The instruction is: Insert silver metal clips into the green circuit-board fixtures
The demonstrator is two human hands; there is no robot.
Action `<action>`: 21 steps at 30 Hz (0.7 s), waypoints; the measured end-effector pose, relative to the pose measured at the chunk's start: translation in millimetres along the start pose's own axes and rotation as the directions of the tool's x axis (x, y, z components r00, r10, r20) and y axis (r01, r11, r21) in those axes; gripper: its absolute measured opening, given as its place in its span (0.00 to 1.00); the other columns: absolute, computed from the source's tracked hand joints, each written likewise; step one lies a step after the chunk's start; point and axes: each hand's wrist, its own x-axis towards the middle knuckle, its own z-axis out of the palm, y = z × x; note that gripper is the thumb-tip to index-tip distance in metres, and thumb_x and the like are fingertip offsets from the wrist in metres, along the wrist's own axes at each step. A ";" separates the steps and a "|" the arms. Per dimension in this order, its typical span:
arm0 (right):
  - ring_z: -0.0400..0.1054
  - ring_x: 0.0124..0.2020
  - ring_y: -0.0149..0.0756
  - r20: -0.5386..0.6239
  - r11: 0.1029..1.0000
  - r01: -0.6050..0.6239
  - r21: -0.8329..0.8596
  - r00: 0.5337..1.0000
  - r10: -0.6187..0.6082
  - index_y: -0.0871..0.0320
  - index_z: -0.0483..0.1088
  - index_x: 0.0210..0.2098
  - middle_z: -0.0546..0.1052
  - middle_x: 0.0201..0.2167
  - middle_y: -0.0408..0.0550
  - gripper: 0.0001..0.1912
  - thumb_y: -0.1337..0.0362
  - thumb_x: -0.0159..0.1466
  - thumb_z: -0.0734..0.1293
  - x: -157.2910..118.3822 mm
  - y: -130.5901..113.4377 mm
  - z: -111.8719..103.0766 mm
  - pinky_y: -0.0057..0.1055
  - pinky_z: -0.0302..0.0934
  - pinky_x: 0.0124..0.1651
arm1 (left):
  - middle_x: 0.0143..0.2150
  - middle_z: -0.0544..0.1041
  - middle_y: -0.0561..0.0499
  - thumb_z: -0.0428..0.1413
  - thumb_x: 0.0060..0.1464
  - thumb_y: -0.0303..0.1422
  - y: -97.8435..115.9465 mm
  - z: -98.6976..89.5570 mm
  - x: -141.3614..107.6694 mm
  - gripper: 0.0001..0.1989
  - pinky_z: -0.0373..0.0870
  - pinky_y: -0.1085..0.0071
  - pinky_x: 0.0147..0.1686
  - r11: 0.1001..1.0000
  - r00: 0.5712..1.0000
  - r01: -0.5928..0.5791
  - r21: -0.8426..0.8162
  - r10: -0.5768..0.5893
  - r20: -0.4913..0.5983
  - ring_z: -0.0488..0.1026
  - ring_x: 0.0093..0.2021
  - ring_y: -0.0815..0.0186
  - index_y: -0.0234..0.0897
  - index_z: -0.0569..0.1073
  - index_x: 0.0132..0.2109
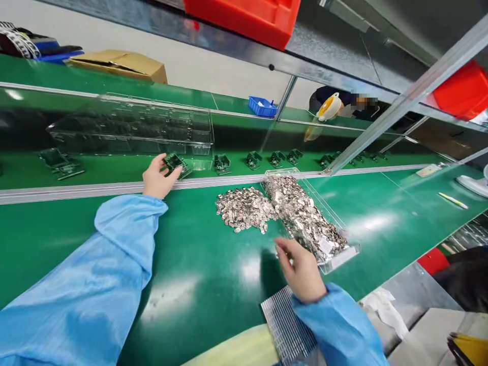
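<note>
My left hand [158, 178] is closed with thumb and fingers about a small dark green part [174, 161] with a frame-like shape, at the green strip behind the metal rail. My right hand [303, 269] is over the front of the table, thumb and fingertips pinched together; whatever they hold is too small to make out. Just beyond it lies a loose pile of small shiny metal pieces [246, 208]. To the right of the pile, a clear plastic tray [340, 258] is heaped with the same pieces. Below my right hand is a ribbed grey metal block [287, 325].
More dark green parts [222, 163] stand in a row along the strip behind the rail [76, 192]. Clear stacked trays [133, 124] stand at the back left. A red bin [244, 18] sits on the overhead shelf. A pen [453, 200] lies at right. Another person [343, 101] is beyond the strip.
</note>
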 end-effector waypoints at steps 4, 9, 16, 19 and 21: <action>0.74 0.28 0.42 0.032 0.983 -0.088 -0.162 0.995 0.094 0.56 0.74 0.36 0.79 0.27 0.50 0.15 0.55 0.60 0.60 56.5 24.8 31.6 0.36 0.68 0.33 | 0.59 0.70 0.38 0.61 0.50 0.36 -7.2 10.9 23.6 0.36 0.71 0.56 0.56 0.993 0.983 -0.088 0.080 0.073 0.169 0.69 0.59 0.52 0.33 0.61 0.64; 0.70 0.21 0.40 0.058 0.975 -0.148 -0.164 0.986 0.159 0.53 0.71 0.28 0.74 0.18 0.44 0.11 0.53 0.56 0.62 73.4 41.4 38.2 0.33 0.62 0.27 | 0.59 0.72 0.41 0.58 0.54 0.37 -4.7 15.6 32.1 0.29 0.74 0.61 0.52 0.983 0.947 -0.156 0.098 0.121 0.297 0.71 0.57 0.54 0.36 0.65 0.62; 0.68 0.20 0.39 0.171 0.969 -0.208 -0.134 0.958 0.229 0.51 0.66 0.24 0.73 0.17 0.42 0.13 0.50 0.56 0.61 77.0 51.1 32.5 0.34 0.60 0.26 | 0.71 0.46 0.35 0.59 0.54 0.38 -11.1 -63.4 37.8 0.34 0.43 0.48 0.68 0.915 0.900 -0.034 0.403 0.203 -0.385 0.41 0.72 0.48 0.32 0.58 0.63; 0.66 0.17 0.40 0.188 0.980 -0.172 -0.100 0.964 0.188 0.50 0.66 0.22 0.72 0.15 0.42 0.15 0.46 0.54 0.63 69.6 52.3 20.1 0.34 0.60 0.22 | 0.72 0.41 0.33 0.63 0.48 0.41 -33.1 -114.6 50.4 0.43 0.44 0.43 0.66 0.880 0.837 0.190 0.435 0.086 -0.540 0.39 0.72 0.43 0.33 0.54 0.66; 0.67 0.17 0.42 0.149 0.992 -0.123 -0.036 0.981 0.127 0.48 0.67 0.22 0.72 0.15 0.44 0.15 0.45 0.52 0.65 56.2 48.3 12.0 0.34 0.59 0.19 | 0.71 0.43 0.31 0.64 0.46 0.40 -48.1 -139.0 61.2 0.47 0.47 0.44 0.66 0.883 0.839 0.278 0.379 -0.031 -0.543 0.42 0.71 0.43 0.32 0.50 0.67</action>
